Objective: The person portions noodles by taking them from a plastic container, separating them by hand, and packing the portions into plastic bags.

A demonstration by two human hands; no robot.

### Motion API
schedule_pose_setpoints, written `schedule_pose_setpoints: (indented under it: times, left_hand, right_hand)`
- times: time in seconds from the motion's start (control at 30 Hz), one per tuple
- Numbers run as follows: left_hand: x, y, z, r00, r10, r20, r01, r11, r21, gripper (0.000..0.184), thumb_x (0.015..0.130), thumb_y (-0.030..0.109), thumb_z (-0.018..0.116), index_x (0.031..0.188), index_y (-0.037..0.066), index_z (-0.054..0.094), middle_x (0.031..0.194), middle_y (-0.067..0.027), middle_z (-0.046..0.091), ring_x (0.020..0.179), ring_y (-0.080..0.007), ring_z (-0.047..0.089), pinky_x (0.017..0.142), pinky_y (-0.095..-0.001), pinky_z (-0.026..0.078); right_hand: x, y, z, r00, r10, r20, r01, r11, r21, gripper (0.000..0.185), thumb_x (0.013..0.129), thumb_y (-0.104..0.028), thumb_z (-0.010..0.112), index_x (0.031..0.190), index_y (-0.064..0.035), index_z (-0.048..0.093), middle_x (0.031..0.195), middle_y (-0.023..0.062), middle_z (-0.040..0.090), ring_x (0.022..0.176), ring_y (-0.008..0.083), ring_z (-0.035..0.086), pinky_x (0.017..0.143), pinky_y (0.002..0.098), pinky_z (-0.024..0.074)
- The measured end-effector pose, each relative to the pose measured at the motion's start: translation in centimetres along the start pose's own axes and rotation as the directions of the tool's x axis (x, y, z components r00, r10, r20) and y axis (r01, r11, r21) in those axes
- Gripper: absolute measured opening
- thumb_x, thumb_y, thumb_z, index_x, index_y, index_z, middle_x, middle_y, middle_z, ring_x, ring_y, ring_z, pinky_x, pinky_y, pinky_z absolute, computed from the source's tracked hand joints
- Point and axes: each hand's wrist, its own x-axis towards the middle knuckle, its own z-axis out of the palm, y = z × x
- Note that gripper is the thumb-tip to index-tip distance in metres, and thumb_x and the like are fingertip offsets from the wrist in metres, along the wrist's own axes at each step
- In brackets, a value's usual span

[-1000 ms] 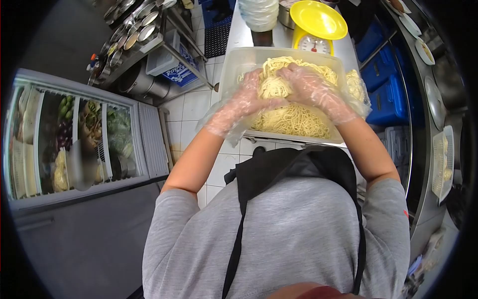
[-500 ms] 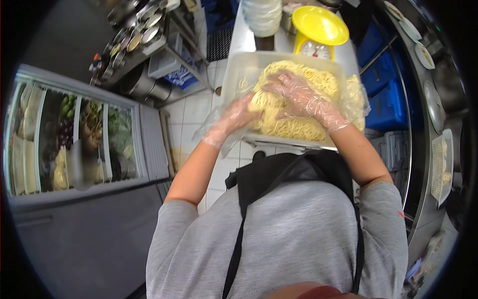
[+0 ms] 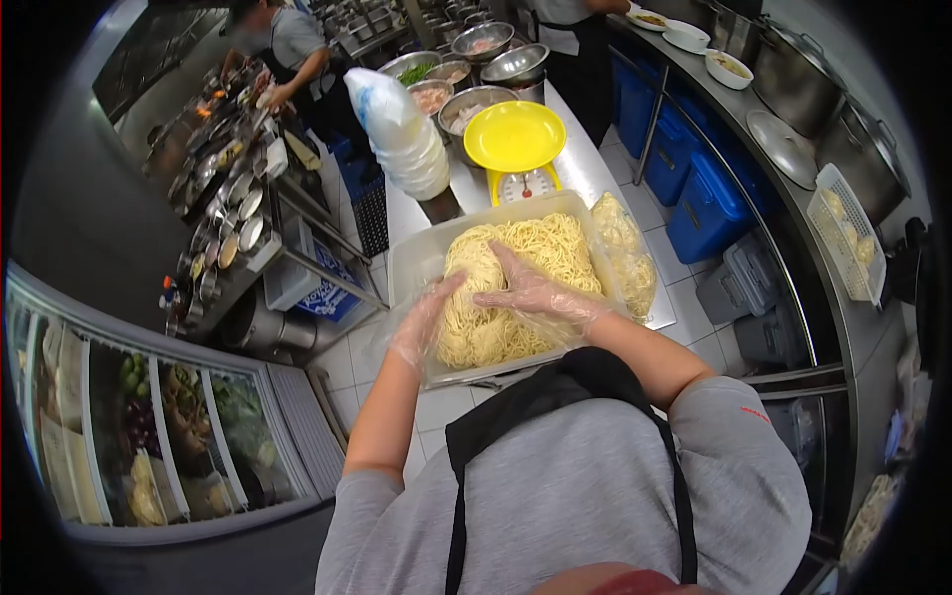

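Observation:
Yellow noodles (image 3: pixel 555 248) fill a translucent plastic tub (image 3: pixel 412 263) on the steel table in front of me. A mounded clump of them is held between my two hands, which wear clear plastic gloves. My left hand (image 3: pixel 428 315) is cupped against the clump's left side, by the tub's left wall. From the right, my right hand (image 3: pixel 540 295) presses on the clump, its thumb and fingers spread around it. Some fingertips are hidden in the noodles. A yellow kitchen scale (image 3: pixel 516 137) with a round pan stands just behind the tub.
A bag of noodles (image 3: pixel 623 256) lies right of the tub. Stacked plastic containers (image 3: pixel 402 139) and metal bowls (image 3: pixel 483 40) stand farther back. A glass-topped fridge (image 3: pixel 164 426) is at left, a counter with pots (image 3: pixel 808 74) at right. Two other people stand beyond the table.
My view has tilted up, showing more of the room. My right hand has shifted from lying over the noodles to the clump's right side; my left hand now cups its left side.

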Motion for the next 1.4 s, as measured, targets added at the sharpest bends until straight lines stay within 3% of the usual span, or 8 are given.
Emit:
schedule_pose_setpoints:
  times: [0.23,0.33,0.5,0.57,0.7,1.03,1.23,1.4]
  left_hand:
    - [0.8,-1.6,1.7,0.853,0.465,-0.236,-0.358,0.852,0.381,0.068,0.078,0.020,0.071,0.131,0.000,0.033,0.118,-0.0180,0.051,0.100,-0.0278,0.059,0.078,-0.0332,0.054]
    - [0.2,-2.3,2.0,0.623,0.781,0.032,-0.076,0.019,0.997,0.086,0.061,0.017,0.084,0.131,0.004,0.035,0.115,-0.0165,0.048,0.105,-0.0251,0.052,0.081,-0.0336,0.050]
    - [-0.2,-1.0,1.8,0.882,0.466,-0.077,-0.322,0.713,0.623,0.090,0.062,0.027,0.084,0.133,0.004,0.035,0.107,-0.0135,0.046,0.098,-0.0307,0.052,0.087,-0.0390,0.046]
    - [2.0,-1.4,-2.4,0.722,0.681,0.127,-0.185,0.012,0.983,0.087,0.063,0.019,0.083,0.135,0.006,0.034,0.113,-0.0112,0.045,0.097,-0.0281,0.053,0.083,-0.0358,0.048]
    - [1.3,-2.3,-1.2,0.959,0.281,0.036,-0.276,0.900,0.338,0.095,0.065,0.008,0.081,0.139,0.005,0.021,0.126,-0.0162,0.045,0.111,-0.0267,0.051,0.092,-0.0376,0.046]
    - [2.2,-3.0,-3.3,0.960,0.256,-0.116,-0.195,0.904,0.381,0.090,0.074,0.014,0.077,0.138,0.001,0.016,0.123,-0.0174,0.048,0.107,-0.0237,0.055,0.089,-0.0345,0.048]
    - [-0.3,-2.3,-0.4,0.958,0.019,-0.286,0.066,0.957,0.283,0.098,0.075,0.016,0.076,0.141,0.001,0.006,0.127,-0.0184,0.045,0.111,-0.0251,0.052,0.091,-0.0356,0.047]
    - [1.6,-5.8,-1.3,0.861,0.496,0.112,-0.445,0.629,0.638,0.099,0.071,0.003,0.076,0.140,0.002,0.005,0.129,-0.0180,0.042,0.114,-0.0256,0.049,0.090,-0.0379,0.048]
  right_hand:
    - [-0.8,-2.0,-0.9,0.987,-0.102,-0.121,0.127,0.965,0.228,0.108,0.063,-0.046,0.080,0.138,0.0047,0.022,0.133,0.0253,0.039,0.126,0.0343,0.038,0.104,0.0387,0.0314]
    - [0.8,0.5,-1.5,0.988,-0.091,-0.123,0.076,0.990,-0.121,0.110,0.059,-0.048,0.082,0.135,0.0085,0.026,0.129,0.0268,0.042,0.124,0.0342,0.040,0.103,0.0390,0.0332]
    - [1.4,2.5,-1.3,0.989,0.067,-0.134,-0.071,0.997,-0.031,0.116,0.054,-0.055,0.082,0.133,0.0108,0.027,0.126,0.0296,0.043,0.121,0.0377,0.042,0.103,0.0413,0.0333]
    - [1.3,2.6,-0.7,0.981,0.047,-0.191,-0.065,0.994,-0.089,0.118,0.053,-0.056,0.081,0.133,0.0105,0.026,0.127,0.0303,0.042,0.122,0.0390,0.041,0.103,0.0416,0.0324]
    - [0.2,2.3,0.9,0.946,-0.244,-0.213,0.199,0.957,-0.212,0.118,0.053,-0.047,0.083,0.138,0.0053,0.020,0.139,0.0309,0.025,0.130,0.0414,0.029,0.108,0.0398,0.0267]
    - [1.7,5.0,0.0,0.933,-0.293,-0.207,0.291,0.956,-0.041,0.097,0.061,-0.013,0.073,0.141,-0.0032,0.019,0.135,0.0253,0.028,0.127,0.0389,0.030,0.107,0.0411,0.0268]
    - [-3.6,-2.8,-0.3,0.943,-0.217,-0.252,0.056,0.850,-0.523,0.095,0.065,-0.027,0.076,0.142,-0.0112,0.022,0.134,0.0295,0.029,0.126,0.0406,0.033,0.105,0.0432,0.0303]
    - [-4.5,-4.5,0.1,0.985,0.172,-0.030,-0.156,0.785,-0.600,0.075,0.079,-0.023,0.064,0.141,-0.0108,0.024,0.131,0.0279,0.034,0.117,0.0432,0.045,0.093,0.0455,0.0421]
